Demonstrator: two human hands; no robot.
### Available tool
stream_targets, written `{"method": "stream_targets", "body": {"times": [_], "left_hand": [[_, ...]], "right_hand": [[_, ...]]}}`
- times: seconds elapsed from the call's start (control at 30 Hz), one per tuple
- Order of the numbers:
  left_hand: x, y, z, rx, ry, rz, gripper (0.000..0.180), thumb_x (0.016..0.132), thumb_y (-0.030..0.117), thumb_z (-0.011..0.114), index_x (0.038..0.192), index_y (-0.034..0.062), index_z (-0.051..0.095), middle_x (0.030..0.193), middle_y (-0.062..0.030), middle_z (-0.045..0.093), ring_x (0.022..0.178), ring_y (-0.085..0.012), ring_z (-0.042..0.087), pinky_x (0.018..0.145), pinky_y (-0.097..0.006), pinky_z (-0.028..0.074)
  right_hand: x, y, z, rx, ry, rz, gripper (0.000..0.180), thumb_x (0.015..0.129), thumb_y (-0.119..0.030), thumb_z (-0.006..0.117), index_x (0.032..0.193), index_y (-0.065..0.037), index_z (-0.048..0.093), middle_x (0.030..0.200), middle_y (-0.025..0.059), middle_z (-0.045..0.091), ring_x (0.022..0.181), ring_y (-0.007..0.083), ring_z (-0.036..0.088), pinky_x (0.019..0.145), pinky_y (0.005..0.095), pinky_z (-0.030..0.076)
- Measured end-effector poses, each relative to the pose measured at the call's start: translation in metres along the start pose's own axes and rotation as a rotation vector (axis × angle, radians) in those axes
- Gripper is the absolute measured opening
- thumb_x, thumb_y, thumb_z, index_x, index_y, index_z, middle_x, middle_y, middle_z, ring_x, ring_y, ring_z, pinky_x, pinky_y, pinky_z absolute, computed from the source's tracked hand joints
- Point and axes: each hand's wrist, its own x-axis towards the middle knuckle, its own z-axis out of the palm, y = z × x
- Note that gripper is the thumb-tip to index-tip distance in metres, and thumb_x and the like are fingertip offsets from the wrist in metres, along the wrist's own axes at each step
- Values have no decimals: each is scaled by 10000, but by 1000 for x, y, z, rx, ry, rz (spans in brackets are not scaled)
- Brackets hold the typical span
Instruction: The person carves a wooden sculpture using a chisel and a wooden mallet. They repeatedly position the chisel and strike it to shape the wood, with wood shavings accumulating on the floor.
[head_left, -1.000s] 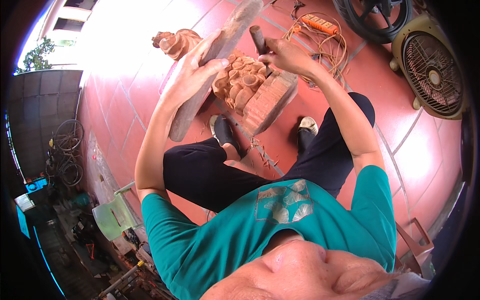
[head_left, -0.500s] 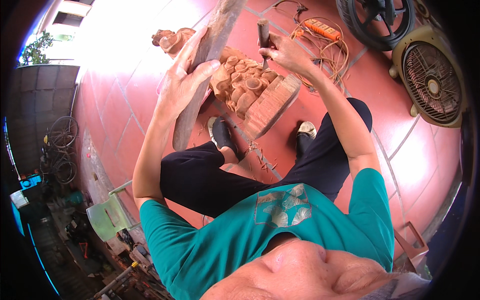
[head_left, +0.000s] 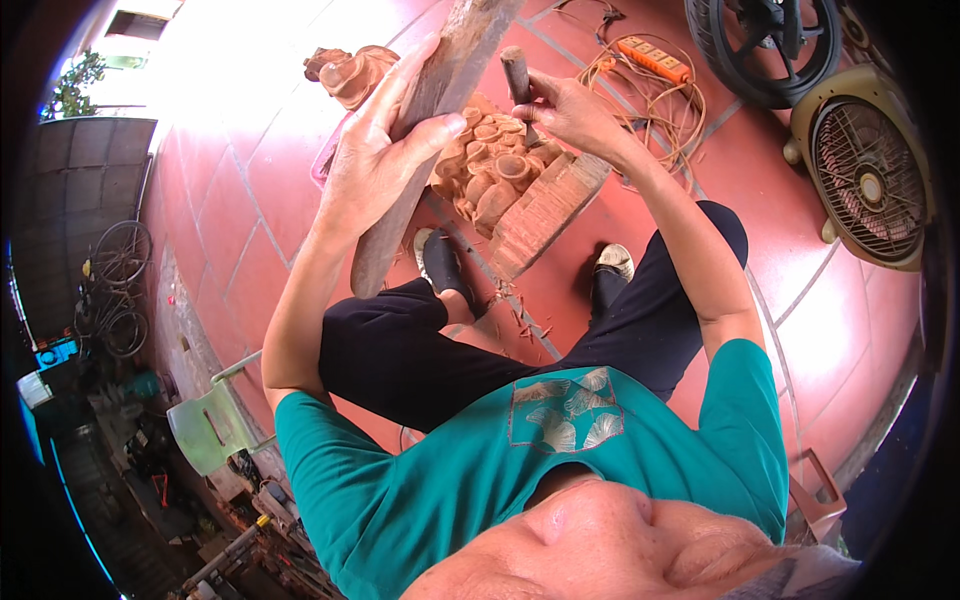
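A reddish-brown wood carving (head_left: 492, 168) with dense rounded relief lies ahead of me, its thick plain base block (head_left: 550, 215) toward my right foot. My right hand (head_left: 575, 115) is closed round a chisel (head_left: 515, 72), fingers low near its blade. The handle leans up and left, and the blade meets the carved surface close to the base. My left hand (head_left: 370, 165) grips a long flat wooden club (head_left: 393, 228), raised at a slant left of the chisel and apart from it. The club and left hand hide part of the carving; its far end (head_left: 355, 75) shows beyond them.
Wood shavings (head_left: 525, 318) are scattered on the red tiled floor between my shoes. An orange power strip (head_left: 652, 60) with tangled cords lies at the far right, near a wheel (head_left: 770, 45) and a fan (head_left: 868, 180). A green plastic chair (head_left: 212, 430) stands left.
The club in my left hand has shifted right, nearer the chisel. The chisel's handle now tilts further left in my right hand. The carving keeps its place on the floor.
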Motion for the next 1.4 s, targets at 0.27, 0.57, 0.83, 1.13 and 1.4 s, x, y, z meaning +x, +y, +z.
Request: {"method": "stream_targets", "body": {"times": [0.27, 0.57, 0.83, 1.13, 1.4], "left_hand": [[5, -28, -8, 349, -78, 4, 706, 916, 205, 743, 1531, 53, 432, 1477, -174, 547, 1335, -263, 546, 1124, -393, 404], [-1, -6, -3, 182, 78, 107, 693, 925, 211, 731, 1529, 53, 432, 1498, -159, 531, 1357, -271, 532, 1139, -385, 392], [1, -15, -8, 289, -18, -42, 701, 921, 239, 728, 1533, 67, 435, 1441, -213, 569, 1314, -267, 570, 1103, -380, 429], [5, -13, -3, 377, -113, -28, 694, 935, 243, 723, 1552, 118, 432, 1534, -162, 492, 1440, -253, 423, 1185, -393, 335], [1, -24, -3, 347, -54, 105, 689, 923, 248, 735, 1534, 110, 448, 1439, -166, 591, 1287, -263, 592, 1098, -394, 434]], "right_hand": [[2, 3, 2, -173, 2, -175, 271, 886, -176, 762, 1054, -24, 614, 882, 192, 711, 828, 393, 694, 709, 464, 517], [-1, -14, 0, -141, -30, -102, 282, 880, -178, 768, 1051, -25, 604, 875, 200, 707, 825, 408, 687, 706, 466, 517], [0, 3, 4, -197, 8, -239, 320, 879, -206, 763, 1103, -35, 610, 870, 217, 701, 825, 432, 677, 698, 490, 515], [-2, -8, 1, -224, 2, -186, 329, 864, -178, 766, 1095, -14, 600, 873, 235, 699, 844, 442, 677, 708, 492, 518], [-6, 1, -11, -121, 130, 12, 267, 899, -161, 731, 1059, 11, 604, 797, 243, 673, 770, 417, 673, 710, 474, 501]]}}
